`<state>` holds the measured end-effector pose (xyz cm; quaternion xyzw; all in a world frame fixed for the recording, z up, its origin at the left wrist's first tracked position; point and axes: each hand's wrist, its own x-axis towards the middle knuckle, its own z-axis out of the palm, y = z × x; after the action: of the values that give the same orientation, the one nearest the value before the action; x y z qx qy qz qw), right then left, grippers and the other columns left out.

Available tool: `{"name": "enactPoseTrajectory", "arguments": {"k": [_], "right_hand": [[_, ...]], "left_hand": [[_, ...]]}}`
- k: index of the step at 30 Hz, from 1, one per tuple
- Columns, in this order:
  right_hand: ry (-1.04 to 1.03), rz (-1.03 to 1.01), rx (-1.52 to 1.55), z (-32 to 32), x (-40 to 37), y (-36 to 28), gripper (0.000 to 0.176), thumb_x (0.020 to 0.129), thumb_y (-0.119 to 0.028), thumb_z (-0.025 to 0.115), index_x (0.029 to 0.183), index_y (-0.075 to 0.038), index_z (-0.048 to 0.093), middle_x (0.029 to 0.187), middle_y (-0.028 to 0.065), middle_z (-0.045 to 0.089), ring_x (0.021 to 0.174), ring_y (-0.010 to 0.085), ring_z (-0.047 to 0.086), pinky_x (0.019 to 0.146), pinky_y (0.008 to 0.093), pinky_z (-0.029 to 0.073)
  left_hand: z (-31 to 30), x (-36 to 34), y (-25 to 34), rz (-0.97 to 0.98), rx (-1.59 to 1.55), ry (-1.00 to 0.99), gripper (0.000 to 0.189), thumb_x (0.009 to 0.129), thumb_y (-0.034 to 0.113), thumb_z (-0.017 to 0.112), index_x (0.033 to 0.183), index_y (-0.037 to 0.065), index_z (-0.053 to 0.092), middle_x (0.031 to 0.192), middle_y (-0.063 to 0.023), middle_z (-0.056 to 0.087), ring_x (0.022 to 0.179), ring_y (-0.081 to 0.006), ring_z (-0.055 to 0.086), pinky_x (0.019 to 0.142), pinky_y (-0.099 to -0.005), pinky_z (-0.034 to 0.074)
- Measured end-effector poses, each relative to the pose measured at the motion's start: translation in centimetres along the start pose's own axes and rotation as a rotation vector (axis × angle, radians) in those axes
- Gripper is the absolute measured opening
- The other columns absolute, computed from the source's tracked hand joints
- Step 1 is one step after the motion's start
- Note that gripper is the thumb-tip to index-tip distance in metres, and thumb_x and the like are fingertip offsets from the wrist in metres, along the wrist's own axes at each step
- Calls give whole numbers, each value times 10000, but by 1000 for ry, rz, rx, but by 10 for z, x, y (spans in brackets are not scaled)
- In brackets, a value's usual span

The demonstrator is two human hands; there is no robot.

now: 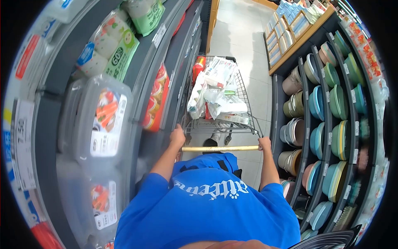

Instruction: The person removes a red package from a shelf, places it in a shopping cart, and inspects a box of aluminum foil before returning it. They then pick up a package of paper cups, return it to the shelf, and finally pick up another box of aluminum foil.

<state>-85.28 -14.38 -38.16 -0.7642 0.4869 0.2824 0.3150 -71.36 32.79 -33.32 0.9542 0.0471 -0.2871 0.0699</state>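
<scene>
A shopping cart [250,108] with dark wire sides stands in front of me. Its yellow handle bar [219,148] runs across just ahead of my blue shirt. My left hand [177,136] is closed around the bar's left end, close to the shelf edge. At the right end, my right hand [264,143] is wrapped round the bar, thumb side up. In the cart lie white plastic bags [226,103], a white printed package [219,70] and a red package [199,68] at the far left corner. What the bags contain is hidden.
Dark shelves on the left hold clear plastic boxes [108,120], green-labelled packs [120,54] and red packs [156,99]. On the right, shelves carry coloured basins [339,101] and buckets [292,133]. A wooden display stand [304,41] is farther along the tiled aisle [244,29].
</scene>
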Motion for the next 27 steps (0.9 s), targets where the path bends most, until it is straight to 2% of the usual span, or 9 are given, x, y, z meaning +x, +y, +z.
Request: {"name": "enactPoseTrajectory", "arguments": {"k": [1, 2, 6, 8, 10, 11, 15, 19, 27], "right_hand": [[99, -53, -61, 6, 7, 4, 309, 761, -215, 662, 895, 60, 712, 874, 260, 717, 888, 363, 730, 750, 446, 587], [220, -93, -74, 13, 13, 9, 306, 759, -218, 661, 878, 58, 716, 867, 265, 715, 894, 379, 726, 781, 446, 576], [150, -96, -76, 21, 41, 18, 286, 762, -235, 682, 824, 41, 723, 749, 210, 714, 775, 344, 736, 735, 433, 574], [185, -135, -48, 33, 62, 30, 296, 779, -232, 698, 736, 61, 704, 680, 186, 701, 679, 308, 734, 675, 421, 574], [170, -180, 25, 37, 75, 31, 285, 798, -205, 689, 781, 79, 699, 665, 200, 689, 627, 301, 725, 619, 413, 573], [171, -198, 90, 39, 82, 31, 276, 826, -167, 670, 877, 104, 678, 672, 203, 681, 588, 293, 715, 563, 393, 571], [107, -154, 239, 17, 70, -5, 268, 857, -125, 645, 953, 126, 636, 695, 184, 675, 578, 282, 712, 518, 374, 569], [145, -161, 375, 13, 81, -31, 255, 856, -117, 654, 956, 117, 643, 690, 179, 674, 575, 272, 712, 523, 372, 569], [275, -281, 273, 22, 120, -64, 291, 855, -155, 663, 1009, 91, 658, 730, 191, 695, 601, 251, 716, 548, 376, 568]], "left_hand": [[2, 6, 2, 6, 13, 5, 609, 869, 63, 612, 1425, -29, 380, 1110, -281, 677, 1056, -421, 670, 899, -486, 549], [2, 15, 4, 16, 26, 14, 628, 873, 63, 611, 1441, -39, 363, 1110, -283, 677, 1059, -416, 671, 896, -480, 551], [0, 38, 9, 31, 65, -62, 693, 877, 67, 619, 1479, -50, 297, 1118, -264, 680, 1060, -399, 674, 894, -472, 554], [-16, 33, 19, 33, 85, -128, 781, 840, 123, 718, 1481, -24, 296, 1126, -245, 684, 1065, -397, 673, 907, -472, 550], [-21, 41, 22, 28, 99, -149, 828, 814, 157, 774, 1476, -10, 306, 1124, -237, 687, 1067, -398, 672, 910, -473, 548], [-20, 50, 23, 6, 92, -145, 807, 767, 194, 835, 1403, 11, 373, 1118, -227, 692, 1070, -395, 672, 901, -472, 551], [-34, 68, 37, 24, 87, -126, 737, 733, 203, 863, 1292, 27, 417, 1105, -222, 694, 1064, -394, 674, 884, -474, 555], [-46, 94, 52, 22, 89, -120, 740, 716, 224, 874, 1267, 35, 417, 1087, -211, 691, 1041, -403, 677, 870, -481, 557], [-26, 171, 42, 61, 64, -128, 770, 684, 228, 896, 1264, 45, 422, 1068, -211, 691, 1044, -415, 667, 866, -497, 543]]}}
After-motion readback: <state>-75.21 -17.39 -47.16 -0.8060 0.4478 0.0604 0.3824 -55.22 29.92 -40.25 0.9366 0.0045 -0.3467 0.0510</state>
